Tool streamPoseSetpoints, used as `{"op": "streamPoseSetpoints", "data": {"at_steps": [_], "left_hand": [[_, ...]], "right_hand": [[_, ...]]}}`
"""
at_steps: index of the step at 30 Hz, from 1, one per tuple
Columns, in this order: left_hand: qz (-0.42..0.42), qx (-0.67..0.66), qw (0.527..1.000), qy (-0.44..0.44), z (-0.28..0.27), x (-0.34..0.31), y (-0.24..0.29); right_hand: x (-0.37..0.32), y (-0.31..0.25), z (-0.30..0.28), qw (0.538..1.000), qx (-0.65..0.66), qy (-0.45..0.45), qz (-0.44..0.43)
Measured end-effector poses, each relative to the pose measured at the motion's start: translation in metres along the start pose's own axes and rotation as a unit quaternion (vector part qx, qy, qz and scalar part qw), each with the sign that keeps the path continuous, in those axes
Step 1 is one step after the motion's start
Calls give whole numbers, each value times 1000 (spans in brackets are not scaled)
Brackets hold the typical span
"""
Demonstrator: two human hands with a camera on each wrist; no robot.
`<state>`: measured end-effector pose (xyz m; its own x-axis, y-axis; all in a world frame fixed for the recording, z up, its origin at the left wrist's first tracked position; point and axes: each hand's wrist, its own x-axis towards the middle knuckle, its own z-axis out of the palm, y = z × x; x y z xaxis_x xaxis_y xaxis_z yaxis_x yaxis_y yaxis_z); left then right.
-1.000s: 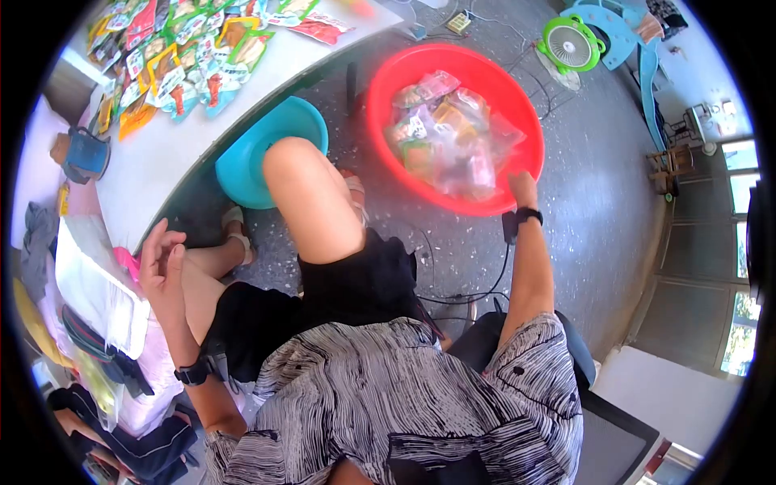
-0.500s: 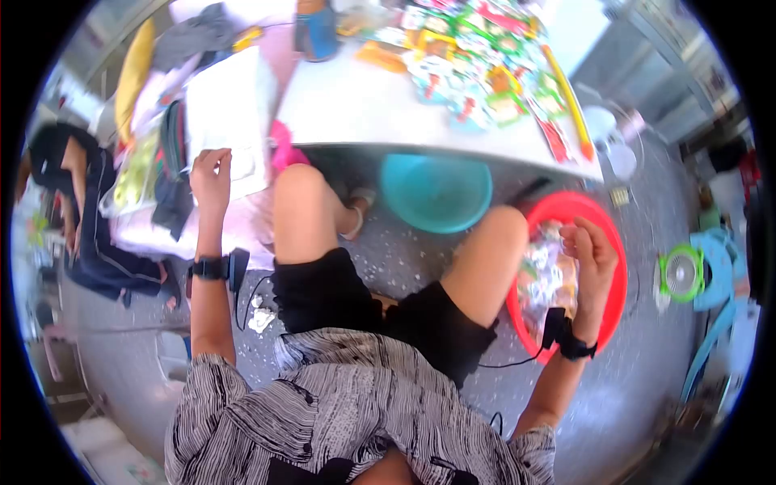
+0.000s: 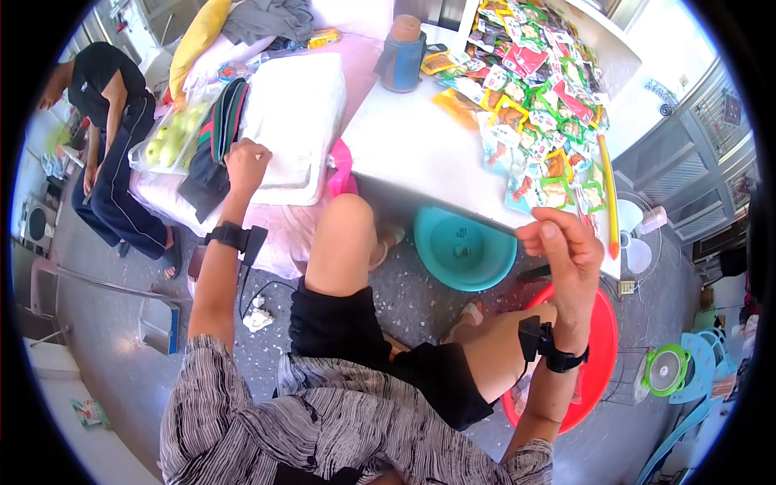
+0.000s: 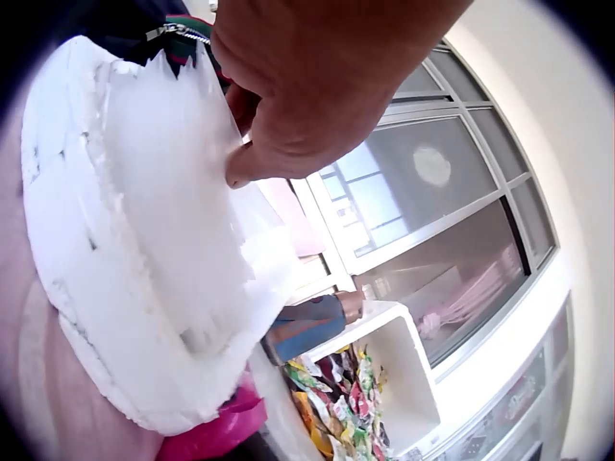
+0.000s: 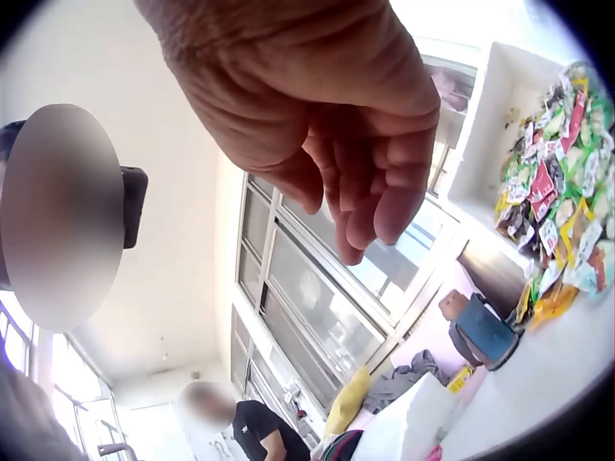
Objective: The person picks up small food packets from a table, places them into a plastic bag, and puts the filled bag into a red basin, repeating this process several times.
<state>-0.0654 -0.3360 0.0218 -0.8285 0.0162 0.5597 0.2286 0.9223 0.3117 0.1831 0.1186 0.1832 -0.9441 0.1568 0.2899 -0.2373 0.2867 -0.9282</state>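
speckled grey floor (image 3: 412, 303), white table (image 3: 396, 149) ahead, pink bed (image 3: 279, 234) on the left. white stack (image 3: 295, 113) lies flat on the bed by the table's left edge, looks put there for easy left reach. left hand (image 3: 248, 166) is at its left edge: fingers curled in, thumb and finger nearly closed, pinching the thin film edge (image 4: 211, 82) as far as i can tell. packets (image 3: 525, 97) heaped along the table's far and right edges, close to my right side. right hand (image 3: 570, 255) over the near right corner, palm up-ish, fingers loosely bent, gaps between them, holding nothing. teal basin (image 3: 428, 250) under the near edge; red tub (image 3: 602, 339) below my right forearm.
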Motion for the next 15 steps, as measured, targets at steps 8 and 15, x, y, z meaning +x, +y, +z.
{"op": "streamPoseSetpoints", "data": {"at_steps": [8,15], "left_hand": [[107,-224,961,126,-60,2,129],[475,-235,841,-105,-13,-29,239]], "right_hand": [[39,65,34,978,75,-143,133],[65,144,31,816,483,-143,284]]}}
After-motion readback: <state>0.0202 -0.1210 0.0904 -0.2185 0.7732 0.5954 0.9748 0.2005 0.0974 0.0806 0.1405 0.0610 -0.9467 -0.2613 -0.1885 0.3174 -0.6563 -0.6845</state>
